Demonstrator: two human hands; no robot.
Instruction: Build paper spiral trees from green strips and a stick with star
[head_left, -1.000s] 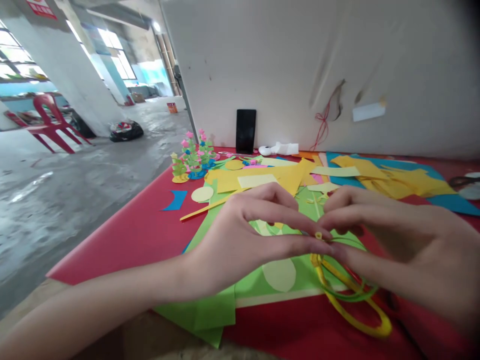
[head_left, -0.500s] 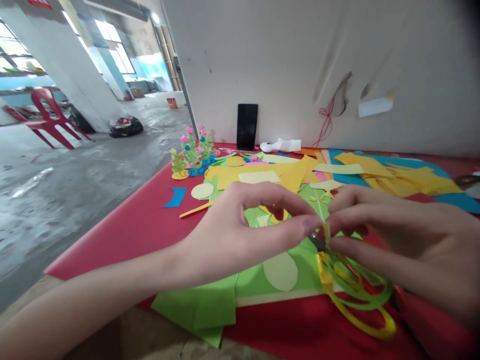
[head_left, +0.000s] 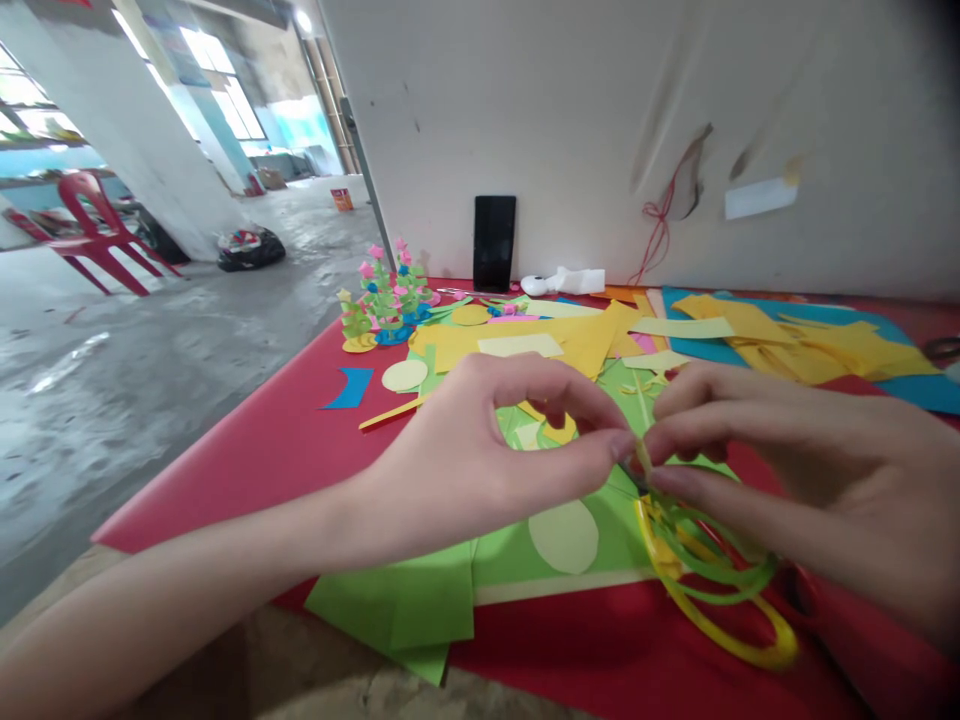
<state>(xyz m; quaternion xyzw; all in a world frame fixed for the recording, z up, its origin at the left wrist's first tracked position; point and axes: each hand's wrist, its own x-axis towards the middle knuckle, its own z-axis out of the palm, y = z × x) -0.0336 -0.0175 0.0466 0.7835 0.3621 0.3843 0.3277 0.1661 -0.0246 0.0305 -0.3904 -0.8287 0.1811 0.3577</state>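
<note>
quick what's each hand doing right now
Left hand: fingertips at a pale paper strip; whether gripping can't be told.
Right hand: closed, pinching that strip.

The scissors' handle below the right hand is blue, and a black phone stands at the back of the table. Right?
Not quite: the scissors' handle below the right hand is yellow, as the head view shows. The black phone does stand at the back of the table.

A pale grey panel [head_left: 555, 110] stands behind the red-topped bench [head_left: 247, 470]. To its left, rough concrete floor [head_left: 217, 330] runs back past 1 red plastic chair [head_left: 96, 245] and a whitewashed pillar [head_left: 131, 130] toward a blue-and-white wall [head_left: 296, 120], daylit windows [head_left: 240, 112] and 1 glowing lamp [head_left: 303, 20].
</note>
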